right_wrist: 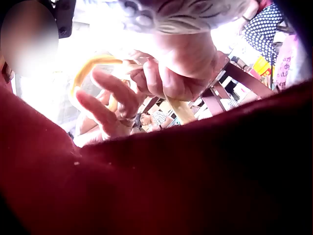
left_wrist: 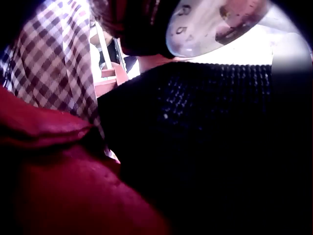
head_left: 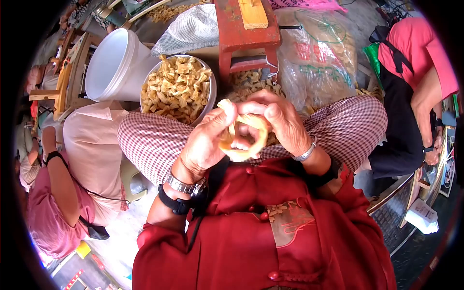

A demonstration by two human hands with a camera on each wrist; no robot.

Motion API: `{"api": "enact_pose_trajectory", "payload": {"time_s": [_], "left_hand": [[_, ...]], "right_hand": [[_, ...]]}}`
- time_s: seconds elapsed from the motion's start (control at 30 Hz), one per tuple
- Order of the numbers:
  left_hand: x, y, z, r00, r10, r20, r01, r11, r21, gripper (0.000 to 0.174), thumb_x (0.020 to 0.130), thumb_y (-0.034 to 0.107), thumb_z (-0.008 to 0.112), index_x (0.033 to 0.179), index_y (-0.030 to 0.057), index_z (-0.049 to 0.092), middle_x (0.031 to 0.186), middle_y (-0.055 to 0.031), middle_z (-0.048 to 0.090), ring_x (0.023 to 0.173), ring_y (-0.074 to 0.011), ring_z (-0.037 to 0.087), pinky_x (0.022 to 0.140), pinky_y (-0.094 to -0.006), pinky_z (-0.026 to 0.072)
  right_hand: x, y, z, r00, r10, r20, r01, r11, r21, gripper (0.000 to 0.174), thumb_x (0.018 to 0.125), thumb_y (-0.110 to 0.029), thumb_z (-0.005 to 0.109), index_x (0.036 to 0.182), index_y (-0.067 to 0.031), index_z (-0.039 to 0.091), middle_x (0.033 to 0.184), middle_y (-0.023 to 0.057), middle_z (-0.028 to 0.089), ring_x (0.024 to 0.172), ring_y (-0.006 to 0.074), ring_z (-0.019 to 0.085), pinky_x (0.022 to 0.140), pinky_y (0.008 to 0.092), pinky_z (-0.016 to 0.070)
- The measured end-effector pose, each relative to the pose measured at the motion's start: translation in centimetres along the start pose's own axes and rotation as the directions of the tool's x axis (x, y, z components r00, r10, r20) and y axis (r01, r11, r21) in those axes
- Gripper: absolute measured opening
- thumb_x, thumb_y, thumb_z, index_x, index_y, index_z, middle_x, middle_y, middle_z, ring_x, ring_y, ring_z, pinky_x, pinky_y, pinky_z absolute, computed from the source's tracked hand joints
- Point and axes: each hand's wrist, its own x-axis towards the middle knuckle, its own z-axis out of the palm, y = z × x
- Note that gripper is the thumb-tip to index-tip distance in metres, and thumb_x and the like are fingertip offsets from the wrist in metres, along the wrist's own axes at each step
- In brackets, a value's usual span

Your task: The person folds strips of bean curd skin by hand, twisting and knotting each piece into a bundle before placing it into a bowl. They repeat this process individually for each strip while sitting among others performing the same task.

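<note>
A pale yellow, flat pliable strip (head_left: 262, 137) is bent into a loop in front of the red jacket. My left hand (head_left: 205, 142) pinches its left side, and a short end pokes up beside the thumb. On the other side my right hand (head_left: 288, 126) grips the top of the loop with curled fingers. In the right wrist view the strip (right_wrist: 93, 62) curves around fingers, and another length hangs below the right hand (right_wrist: 181, 63). A watch face (left_wrist: 215, 27) and dark band fill much of the left wrist view, where the left hand's fingers are hidden.
Ahead stands a basin (head_left: 213, 92) heaped with yellow knotted pieces (head_left: 176, 87), beside a white bucket (head_left: 108, 63). A red stool (head_left: 246, 41) bears a wooden block (head_left: 253, 14). Clear plastic bags (head_left: 319, 58) lie right of it. People sit close on both sides.
</note>
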Motion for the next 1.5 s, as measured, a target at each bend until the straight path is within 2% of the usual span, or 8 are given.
{"api": "enact_pose_trajectory", "payload": {"time_s": [0.07,0.17,0.4,0.53,0.67,1.0,1.33,1.5], "left_hand": [[0.3,0.0,-0.8,0.996,0.04,0.075,-0.036,0.998,-0.052,0.054,0.096,0.042,0.041,0.116,-0.0063,0.053,0.101,-0.0157,0.057,0.081,-0.0229,0.062,0.065,-0.0342,0.0567],[0.0,0.6,-0.7,0.994,0.109,-0.013,-0.109,0.981,-0.158,0.053,0.095,0.042,0.042,0.112,-0.0064,0.056,0.095,-0.0137,0.056,0.069,-0.0185,0.057,0.066,-0.0383,0.0573],[-0.2,2.3,-1.5,0.967,0.248,-0.06,-0.254,0.91,-0.327,0.05,0.098,0.037,0.037,0.111,-0.008,0.055,0.093,-0.012,0.055,0.064,-0.0126,0.048,0.069,-0.0384,0.0551],[-1.1,3.2,-3.2,0.951,0.287,-0.118,-0.308,0.92,-0.245,0.051,0.099,0.037,0.036,0.111,-0.0084,0.055,0.089,-0.0094,0.056,0.064,-0.0138,0.049,0.068,-0.0391,0.0543],[-0.4,1.9,-3.1,0.947,0.281,-0.158,-0.294,0.954,-0.066,0.054,0.097,0.042,0.038,0.109,-0.0077,0.057,0.085,-0.0079,0.056,0.064,-0.0141,0.05,0.066,-0.037,0.0536],[-0.3,1.2,-2.6,0.871,0.242,-0.427,0.023,0.849,0.528,0.036,0.091,0.033,0.058,0.095,-0.0024,0.063,0.062,-0.0013,0.056,0.041,-0.0057,0.044,0.04,-0.0193,0.0387],[0.4,1.8,-2.6,0.876,0.106,-0.471,0.098,0.916,0.389,0.022,0.085,0.022,0.067,0.089,0.0021,0.06,0.058,0.0037,0.049,0.042,-0.0023,0.039,0.037,-0.0166,0.0286],[0.6,2.3,-2.1,0.884,0.172,-0.435,-0.09,0.975,0.203,0.008,0.087,0.008,0.063,0.09,0.0044,0.057,0.062,0.0037,0.049,0.046,-0.0021,0.038,0.038,-0.0168,0.0281]], "right_hand": [[-1.0,-0.4,-0.7,0.973,0.228,0.042,-0.231,0.935,0.268,0.041,0.096,-0.037,0.048,0.076,-0.0015,0.057,0.073,0.0039,0.058,0.069,0.0075,0.056,0.06,0.025,0.0453],[-1.1,-1.7,-2.6,0.996,0.092,0.018,-0.084,0.957,-0.277,0.036,0.092,-0.026,0.058,0.068,0.0006,0.053,0.058,0.0024,0.048,0.054,0.0043,0.048,0.047,0.0255,0.0388],[-1.6,-2.3,-6.0,0.995,0.064,-0.072,-0.09,0.889,-0.449,0.038,0.088,-0.019,0.063,0.062,0.0008,0.044,0.055,-0.0004,0.033,0.052,0.0071,0.028,0.045,0.0279,0.0256],[-2.4,-1.0,-6.7,0.977,0.212,0.024,-0.189,0.911,-0.367,0.025,0.089,-0.018,0.06,0.074,0.0004,0.056,0.058,-0.0007,0.045,0.056,0.0055,0.04,0.049,0.0239,0.0336],[-1.8,-1.3,-4.5,0.746,0.602,0.283,-0.568,0.798,-0.201,0.023,0.091,-0.023,0.055,0.101,-0.0022,0.056,0.076,0.0007,0.058,0.064,0.0044,0.054,0.048,0.0201,0.0445],[-0.5,-0.3,-1.1,0.745,0.573,0.343,-0.583,0.808,-0.082,0.022,0.092,-0.022,0.055,0.098,-0.0011,0.055,0.078,0.0001,0.055,0.064,0.0046,0.055,0.041,0.0197,0.0447],[0.7,-0.1,1.2,0.854,0.492,0.168,-0.466,0.868,-0.173,0.038,0.091,-0.031,0.056,0.114,-0.0014,0.049,0.077,0.0061,0.058,0.056,0.0103,0.055,0.04,0.0227,0.0464],[1.7,0.0,0.5,0.845,0.432,0.315,-0.428,0.9,-0.088,0.03,0.093,-0.027,0.052,0.082,0.001,0.054,0.066,0.0074,0.053,0.058,0.014,0.051,0.054,0.0292,0.0423]]}}
